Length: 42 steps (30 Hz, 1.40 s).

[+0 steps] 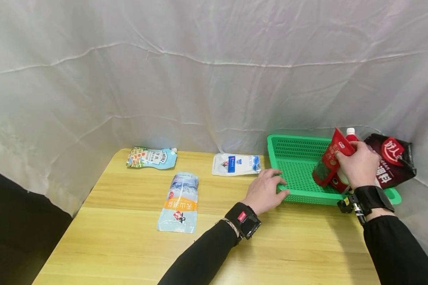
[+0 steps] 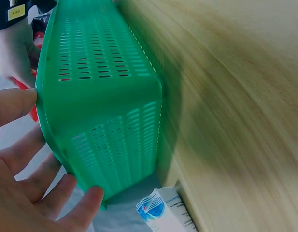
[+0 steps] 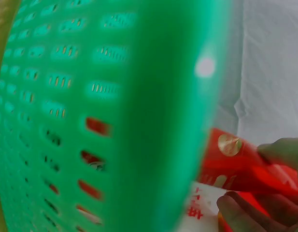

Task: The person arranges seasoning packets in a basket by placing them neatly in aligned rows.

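Right hand (image 1: 358,164) grip clasps red pouch (image 1: 329,160) at upper part, held tilted over green basket (image 1: 296,158). Pouch likely soft, light, slick film; firmer hold near spout above grip. Left hand (image 1: 265,192) fingers spread, resting on basket corner, steadying basket on worktop (image 1: 128,237).

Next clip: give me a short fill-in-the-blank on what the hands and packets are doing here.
1. The right hand grips a red pouch over the ____ basket.
2. The left hand rests on the basket's near ____ corner.
3. Outside the basket, ____ packets lie flat on the wooden table to its left.
4. The dark packet sits against the basket's ____ side.

Missing words: green; left; three; right
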Motion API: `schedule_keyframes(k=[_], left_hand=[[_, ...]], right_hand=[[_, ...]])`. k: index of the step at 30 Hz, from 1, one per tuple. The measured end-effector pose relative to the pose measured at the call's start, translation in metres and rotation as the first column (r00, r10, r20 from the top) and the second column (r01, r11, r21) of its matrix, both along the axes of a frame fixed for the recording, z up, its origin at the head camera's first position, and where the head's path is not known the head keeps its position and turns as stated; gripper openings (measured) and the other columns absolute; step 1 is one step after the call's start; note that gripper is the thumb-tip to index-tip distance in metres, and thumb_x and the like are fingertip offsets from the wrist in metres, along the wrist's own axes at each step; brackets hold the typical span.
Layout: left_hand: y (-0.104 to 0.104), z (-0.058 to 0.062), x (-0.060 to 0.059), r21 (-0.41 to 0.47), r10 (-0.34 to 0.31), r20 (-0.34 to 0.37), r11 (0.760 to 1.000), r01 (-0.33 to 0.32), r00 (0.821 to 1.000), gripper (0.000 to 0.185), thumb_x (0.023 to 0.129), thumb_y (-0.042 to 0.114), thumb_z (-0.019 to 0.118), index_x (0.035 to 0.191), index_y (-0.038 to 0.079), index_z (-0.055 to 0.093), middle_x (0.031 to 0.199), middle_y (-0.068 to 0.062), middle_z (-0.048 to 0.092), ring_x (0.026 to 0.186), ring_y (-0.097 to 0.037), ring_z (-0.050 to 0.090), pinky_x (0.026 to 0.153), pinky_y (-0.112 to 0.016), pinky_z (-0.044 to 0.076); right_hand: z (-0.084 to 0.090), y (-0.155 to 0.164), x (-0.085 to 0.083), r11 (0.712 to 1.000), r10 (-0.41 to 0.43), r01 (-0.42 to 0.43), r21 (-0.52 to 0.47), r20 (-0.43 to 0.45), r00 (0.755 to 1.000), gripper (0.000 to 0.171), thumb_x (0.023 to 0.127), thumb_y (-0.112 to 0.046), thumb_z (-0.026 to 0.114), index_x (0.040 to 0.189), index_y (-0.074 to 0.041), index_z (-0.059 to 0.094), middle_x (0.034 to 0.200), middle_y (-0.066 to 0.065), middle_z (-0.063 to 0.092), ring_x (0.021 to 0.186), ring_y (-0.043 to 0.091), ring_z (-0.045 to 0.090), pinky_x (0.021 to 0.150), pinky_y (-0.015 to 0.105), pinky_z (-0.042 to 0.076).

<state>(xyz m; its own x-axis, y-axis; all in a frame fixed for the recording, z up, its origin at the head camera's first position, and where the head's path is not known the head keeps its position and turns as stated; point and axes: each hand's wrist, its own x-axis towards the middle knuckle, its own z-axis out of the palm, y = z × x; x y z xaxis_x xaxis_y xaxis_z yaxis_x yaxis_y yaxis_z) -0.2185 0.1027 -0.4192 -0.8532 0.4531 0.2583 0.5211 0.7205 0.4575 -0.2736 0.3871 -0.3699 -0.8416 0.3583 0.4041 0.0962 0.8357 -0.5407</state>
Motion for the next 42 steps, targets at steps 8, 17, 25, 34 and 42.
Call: schedule_keyframes(k=[8,17,25,34,42], left_hand=[[-0.001,0.001,0.0,-0.007,-0.004,0.027,1.0,0.004,1.0,0.031,0.099,0.044,0.07,0.123,0.026,0.074,0.157,0.007,0.048,0.143,-0.013,0.043,0.109,-0.03,0.047],[-0.002,0.0,-0.001,0.007,-0.01,0.035,1.0,0.01,0.999,0.032,0.099,0.044,0.07,0.124,0.026,0.074,0.158,0.009,0.047,0.143,-0.012,0.043,0.107,-0.029,0.048],[-0.007,0.0,-0.001,0.037,-0.019,0.03,0.999,0.018,0.999,0.03,0.099,0.041,0.071,0.125,0.027,0.074,0.156,0.009,0.051,0.143,-0.011,0.046,0.108,-0.029,0.048],[-0.015,-0.003,-0.002,0.082,-0.01,-0.017,0.997,0.011,1.0,0.024,0.098,0.03,0.073,0.121,0.024,0.076,0.142,0.01,0.062,0.13,-0.009,0.057,0.1,-0.024,0.052],[-0.025,-0.006,-0.001,0.08,-0.009,-0.05,0.997,0.013,0.999,0.025,0.097,0.025,0.072,0.122,0.023,0.075,0.136,0.009,0.065,0.128,-0.01,0.058,0.1,-0.023,0.051]], right_hand=[[0.0,0.002,0.005,0.998,0.009,-0.005,0.064,-0.059,0.998,0.056,0.099,-0.025,0.065,0.144,0.007,0.054,0.125,0.037,0.063,0.108,0.056,0.057,0.094,0.069,0.045],[0.008,-0.011,0.021,0.999,0.025,-0.021,0.041,-0.1,0.995,0.062,0.1,-0.031,0.064,0.15,0.002,0.049,0.131,0.035,0.061,0.113,0.052,0.057,0.094,0.064,0.045],[0.004,-0.045,0.05,0.985,0.162,-0.124,0.121,-0.388,0.908,0.045,0.095,-0.016,0.071,0.136,0.001,0.063,0.122,0.028,0.068,0.091,0.042,0.061,0.071,0.038,0.036],[-0.029,-0.085,0.077,0.893,0.444,-0.357,0.275,-0.395,0.804,0.031,0.088,0.001,0.074,0.119,0.003,0.071,0.113,0.023,0.073,0.091,0.037,0.067,0.077,0.026,0.044],[-0.06,-0.105,0.083,0.827,0.538,-0.464,0.318,-0.208,0.817,0.024,0.089,-0.006,0.078,0.113,-0.002,0.074,0.11,0.018,0.074,0.097,0.037,0.071,0.074,0.053,0.057]])
